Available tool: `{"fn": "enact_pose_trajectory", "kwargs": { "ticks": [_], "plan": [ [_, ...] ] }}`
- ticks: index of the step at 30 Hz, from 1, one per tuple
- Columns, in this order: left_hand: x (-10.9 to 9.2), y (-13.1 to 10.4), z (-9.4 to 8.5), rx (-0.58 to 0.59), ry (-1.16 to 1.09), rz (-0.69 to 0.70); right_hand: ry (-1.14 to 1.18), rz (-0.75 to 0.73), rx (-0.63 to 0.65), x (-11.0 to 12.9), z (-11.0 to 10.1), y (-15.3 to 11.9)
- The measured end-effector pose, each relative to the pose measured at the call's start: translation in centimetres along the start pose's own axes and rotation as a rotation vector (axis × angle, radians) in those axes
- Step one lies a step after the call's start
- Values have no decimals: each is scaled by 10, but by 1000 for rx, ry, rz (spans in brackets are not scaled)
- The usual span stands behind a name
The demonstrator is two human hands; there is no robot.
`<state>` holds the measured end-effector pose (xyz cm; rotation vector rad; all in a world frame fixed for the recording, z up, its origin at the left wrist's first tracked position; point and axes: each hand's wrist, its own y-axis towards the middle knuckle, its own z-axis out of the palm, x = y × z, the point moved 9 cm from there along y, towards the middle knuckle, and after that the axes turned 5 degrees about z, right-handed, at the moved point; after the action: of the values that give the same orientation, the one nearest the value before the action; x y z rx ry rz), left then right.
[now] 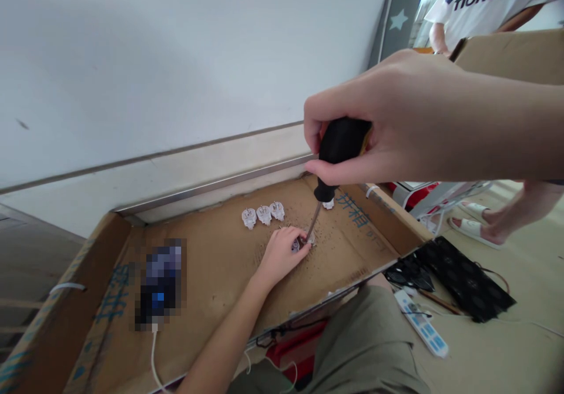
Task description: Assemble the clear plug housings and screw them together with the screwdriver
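My right hand (pixel 379 106) is wrapped round the black handle of a screwdriver (pixel 341 144), which points down and slightly left. The screwdriver's metal tip meets a small white plug piece (pixel 311 242) on the cardboard. My left hand (pixel 284 253) has its fingertips closed on that piece and partly hides it. Behind the left hand, white plugs with metal pins stand in a short row: a left plug (pixel 249 218), a middle plug (pixel 264 215) and a right plug (pixel 277 210). Beyond the screwdriver shaft sits another white piece (pixel 328 204).
A shallow cardboard box (pixel 211 282) forms the work surface, with raised sides. At its left lies a blurred-out device on a white cable (pixel 154 353). A power strip (pixel 423 323) and a black panel (pixel 462 276) lie on the floor. Another person (pixel 493 6) stands at right.
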<state>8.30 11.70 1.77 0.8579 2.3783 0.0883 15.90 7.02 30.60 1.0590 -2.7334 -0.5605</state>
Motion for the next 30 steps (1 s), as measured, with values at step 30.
{"fn": "enact_pose_trajectory", "kwargs": {
  "ticks": [30],
  "plan": [
    [4, 0, 2, -16, -12, 5, -144, -22, -105, 0, -3, -3]
  ]
}}
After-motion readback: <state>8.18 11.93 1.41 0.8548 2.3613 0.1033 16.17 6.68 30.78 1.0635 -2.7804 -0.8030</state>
